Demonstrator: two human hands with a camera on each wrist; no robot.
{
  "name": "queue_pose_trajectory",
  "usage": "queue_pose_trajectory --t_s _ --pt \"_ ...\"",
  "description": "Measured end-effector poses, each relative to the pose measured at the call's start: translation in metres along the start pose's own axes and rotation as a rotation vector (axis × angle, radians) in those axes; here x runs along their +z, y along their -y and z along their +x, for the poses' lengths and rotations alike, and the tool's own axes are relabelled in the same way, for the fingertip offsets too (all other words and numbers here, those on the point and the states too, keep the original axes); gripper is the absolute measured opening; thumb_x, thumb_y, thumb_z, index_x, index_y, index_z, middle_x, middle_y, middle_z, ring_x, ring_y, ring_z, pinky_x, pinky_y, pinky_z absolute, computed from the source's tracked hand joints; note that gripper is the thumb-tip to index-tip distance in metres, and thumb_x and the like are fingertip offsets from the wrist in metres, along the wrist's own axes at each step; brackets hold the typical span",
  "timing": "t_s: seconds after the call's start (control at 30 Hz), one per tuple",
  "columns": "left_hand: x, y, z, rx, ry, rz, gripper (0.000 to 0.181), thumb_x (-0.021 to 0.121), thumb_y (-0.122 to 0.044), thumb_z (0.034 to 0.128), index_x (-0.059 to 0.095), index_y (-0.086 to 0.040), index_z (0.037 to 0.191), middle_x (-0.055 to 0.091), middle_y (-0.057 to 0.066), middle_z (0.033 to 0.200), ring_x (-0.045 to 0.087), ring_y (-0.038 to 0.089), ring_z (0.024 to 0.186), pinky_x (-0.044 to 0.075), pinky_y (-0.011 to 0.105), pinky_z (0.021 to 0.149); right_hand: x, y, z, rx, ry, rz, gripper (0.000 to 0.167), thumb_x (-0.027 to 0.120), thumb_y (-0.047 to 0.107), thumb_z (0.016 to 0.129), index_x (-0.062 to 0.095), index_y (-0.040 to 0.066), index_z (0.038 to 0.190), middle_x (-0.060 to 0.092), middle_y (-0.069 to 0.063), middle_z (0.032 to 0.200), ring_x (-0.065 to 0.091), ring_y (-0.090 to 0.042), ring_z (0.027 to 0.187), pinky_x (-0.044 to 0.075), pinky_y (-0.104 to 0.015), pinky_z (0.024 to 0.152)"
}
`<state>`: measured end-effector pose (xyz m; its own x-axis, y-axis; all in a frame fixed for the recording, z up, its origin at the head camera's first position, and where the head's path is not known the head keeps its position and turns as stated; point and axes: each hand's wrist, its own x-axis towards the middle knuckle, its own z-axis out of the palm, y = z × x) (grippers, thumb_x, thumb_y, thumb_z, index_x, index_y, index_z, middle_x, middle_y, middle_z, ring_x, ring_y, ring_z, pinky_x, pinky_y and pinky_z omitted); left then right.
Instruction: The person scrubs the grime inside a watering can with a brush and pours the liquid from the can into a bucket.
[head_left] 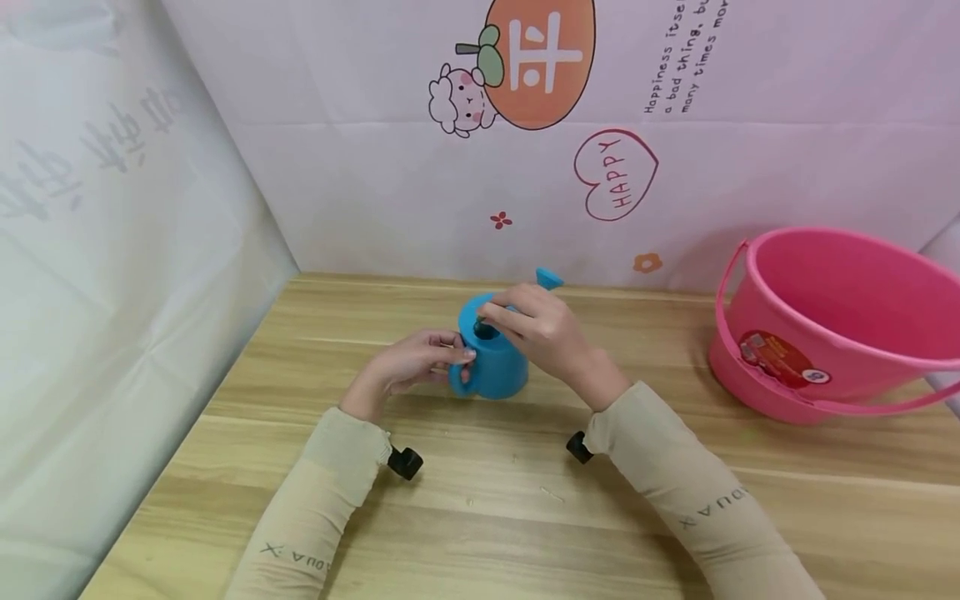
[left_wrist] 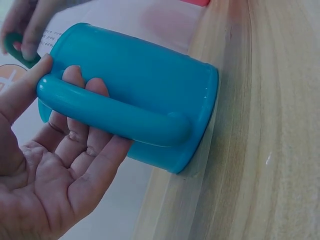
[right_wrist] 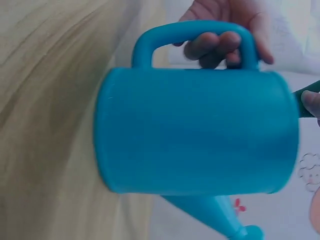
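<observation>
Left hand (head_left: 423, 360) curls through the handle (left_wrist: 110, 114) of the blue watering can (head_left: 501, 371), just to its right — a loosened hold could let the can tip. Right hand (head_left: 546, 327), over the can's top, pinches a green object (left_wrist: 19, 56) — a slipping pinch might drop it.
</observation>
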<state>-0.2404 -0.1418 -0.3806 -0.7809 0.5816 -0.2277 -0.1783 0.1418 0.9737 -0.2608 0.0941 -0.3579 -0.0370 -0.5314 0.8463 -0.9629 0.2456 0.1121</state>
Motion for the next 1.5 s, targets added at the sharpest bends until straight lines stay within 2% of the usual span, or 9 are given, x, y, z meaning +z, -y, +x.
queue_pose_trajectory --t_s 0.17,0.3,0.47,0.6,0.7,0.83,1.13,1.33,1.5 --pt "0.001 0.000 0.002 -0.009 0.002 0.004 0.018 0.059 -0.016 0.1041 0.062 -0.009 0.088 0.066 0.007 0.088 0.065 0.030 0.098 0.053 0.047 0.097 0.001 -0.003 -0.004 0.002 0.005 -0.031 0.016 0.074 0.009 0.091 0.077 -0.005 0.100 0.068 -0.016 0.088 0.068 -0.032 0.078 0.060 -0.041 0.071" --pt "0.002 0.000 0.003 -0.014 -0.005 0.004 0.018 0.059 -0.014 0.1038 0.062 -0.009 0.087 0.066 0.007 0.088 0.065 0.028 0.095 0.053 0.047 0.096 -0.005 -0.005 -0.001 -0.016 -0.035 -0.038 0.029 0.060 0.019 0.101 0.078 -0.004 0.098 0.069 -0.015 0.088 0.068 -0.031 0.076 0.060 -0.041 0.068" --pt "0.002 -0.002 0.003 -0.010 -0.001 0.001 0.017 0.059 -0.014 0.1038 0.062 -0.009 0.087 0.066 0.007 0.088 0.065 0.029 0.094 0.054 0.046 0.095 -0.006 -0.007 0.002 -0.021 -0.006 -0.012 0.017 0.076 0.006 0.089 0.078 -0.006 0.101 0.070 -0.014 0.091 0.068 -0.031 0.079 0.059 -0.039 0.071" --pt "0.003 -0.002 0.003 -0.014 0.006 0.000 0.018 0.059 -0.014 0.1039 0.061 -0.009 0.087 0.066 0.008 0.087 0.065 0.033 0.096 0.054 0.046 0.095 -0.002 -0.007 -0.001 -0.044 0.044 -0.013 0.025 0.084 0.001 0.077 0.078 -0.007 0.100 0.072 -0.014 0.090 0.070 -0.029 0.082 0.060 -0.039 0.077" --pt "0.003 -0.001 0.003 -0.014 0.007 0.004 0.018 0.058 -0.014 0.1039 0.061 -0.009 0.086 0.066 0.007 0.087 0.065 0.032 0.096 0.054 0.047 0.095 -0.005 -0.009 -0.003 -0.060 0.021 -0.028 0.021 0.076 0.013 0.089 0.079 -0.006 0.097 0.074 -0.013 0.088 0.072 -0.029 0.080 0.061 -0.040 0.075" --pt "0.002 -0.001 0.004 -0.015 0.001 0.007 0.018 0.058 -0.014 0.1034 0.061 -0.010 0.086 0.066 0.007 0.087 0.065 0.028 0.093 0.054 0.047 0.095 -0.014 -0.012 -0.001 -0.083 -0.040 -0.054 0.039 0.058 0.027 0.101 0.079 -0.006 0.092 0.074 -0.013 0.085 0.072 -0.028 0.077 0.061 -0.039 0.069" --pt "0.000 -0.002 0.002 -0.006 0.011 0.002 0.018 0.058 -0.014 0.1035 0.062 -0.010 0.086 0.066 0.006 0.087 0.065 0.026 0.094 0.053 0.049 0.096 -0.016 -0.016 0.001 -0.173 0.006 -0.081 0.038 0.056 0.023 0.103 0.079 -0.005 0.094 0.074 -0.012 0.087 0.073 -0.026 0.079 0.061 -0.037 0.071" --pt "-0.001 0.000 0.001 -0.008 0.009 0.013 0.018 0.059 -0.014 0.1027 0.061 -0.010 0.085 0.067 0.006 0.087 0.065 0.028 0.097 0.053 0.047 0.096 -0.021 -0.017 0.000 -0.137 -0.073 -0.054 0.032 0.066 0.024 0.097 0.079 -0.005 0.091 0.074 -0.013 0.084 0.073 -0.026 0.075 0.060 -0.039 0.066" --pt "-0.002 0.000 0.002 -0.009 0.005 0.006 0.018 0.058 -0.014 0.1034 0.062 -0.010 0.086 0.066 0.005 0.088 0.065 0.025 0.092 0.054 0.046 0.094 -0.017 -0.015 0.002 -0.141 -0.030 -0.030 0.030 0.065 0.022 0.098 0.080 -0.004 0.095 0.075 -0.012 0.088 0.073 -0.026 0.080 0.061 -0.038 0.072"
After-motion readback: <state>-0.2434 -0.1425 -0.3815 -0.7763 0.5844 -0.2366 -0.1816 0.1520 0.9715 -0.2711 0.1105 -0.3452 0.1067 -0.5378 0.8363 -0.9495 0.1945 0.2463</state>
